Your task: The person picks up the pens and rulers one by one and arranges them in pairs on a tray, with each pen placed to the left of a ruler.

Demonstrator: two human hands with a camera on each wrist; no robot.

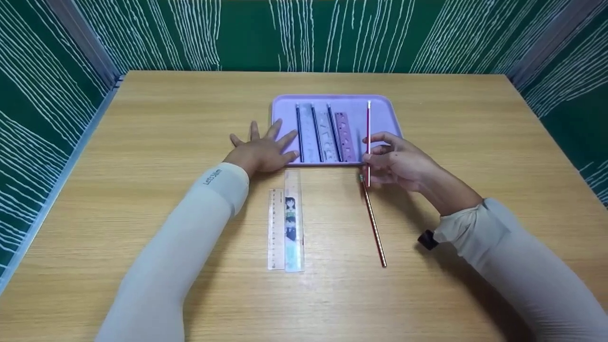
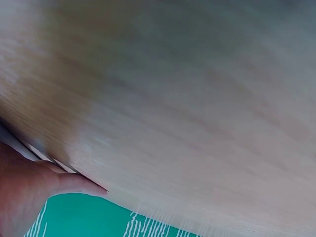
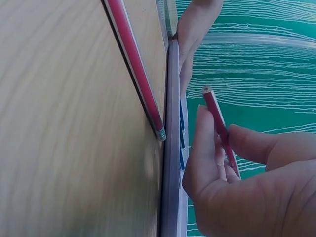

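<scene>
My right hand [image 1: 396, 161] pinches a red pencil [image 1: 368, 123] between thumb and fingers, over the right part of a purple tray [image 1: 382, 102]. In the right wrist view this pencil [image 3: 220, 126] has its flat end toward the camera. Spread out, my left hand [image 1: 263, 151] rests at the tray's left front corner. Inside the tray lie several dark pencils [image 1: 317, 133] alternating with clear rulers [image 1: 327, 137], then a pink stencil ruler [image 1: 345, 137]. Another red pencil [image 1: 374, 223] lies on the table below my right hand, its tip end near the tray's front edge.
Two more rulers lie side by side in front of the tray: a plain pale one [image 1: 276, 229] and a wider one with cartoon figures [image 1: 294, 247]. The wooden table [image 1: 156, 228] meets green walls with white streaks [image 1: 251, 38] at the back and sides.
</scene>
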